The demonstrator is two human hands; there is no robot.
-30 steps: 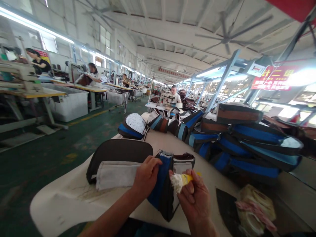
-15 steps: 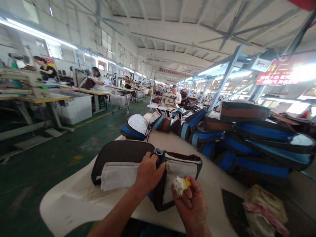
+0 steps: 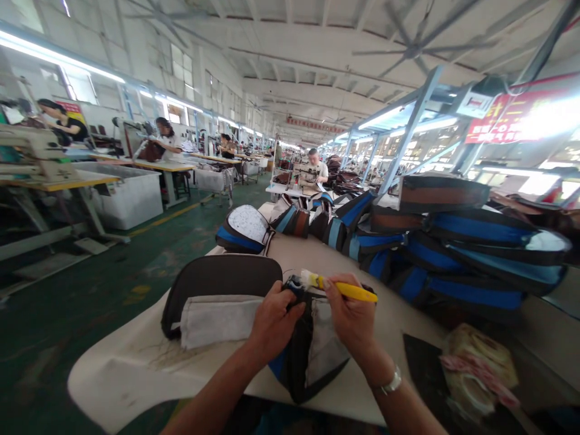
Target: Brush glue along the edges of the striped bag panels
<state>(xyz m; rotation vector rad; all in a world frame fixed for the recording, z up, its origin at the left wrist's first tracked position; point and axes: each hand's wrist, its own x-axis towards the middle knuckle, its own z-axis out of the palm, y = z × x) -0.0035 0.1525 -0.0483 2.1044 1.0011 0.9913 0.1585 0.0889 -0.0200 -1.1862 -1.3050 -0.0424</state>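
A black and blue sewn bag piece with a pale grey lining patch lies on the table in front of me. My left hand is closed on its upper edge, thumb and fingers pinching the fabric. In my right hand is a yellow-handled brush, gripped near the bristle end. Its whitish bristles touch or nearly touch the bag's edge just beyond my left fingers. Joined or lying beside it on the left is a dark rounded panel with a light grey strip.
Blue, black and brown bag pieces are piled at the right. A cloudy container with a pink rag stands at the lower right. Another rounded piece lies behind the panel. People sit at sewing machines farther off; a white bin stands left.
My right hand has risen and turned, bringing the brush from over the grey lining up to the bag's edge. My left hand keeps its hold; the view has shifted slightly.
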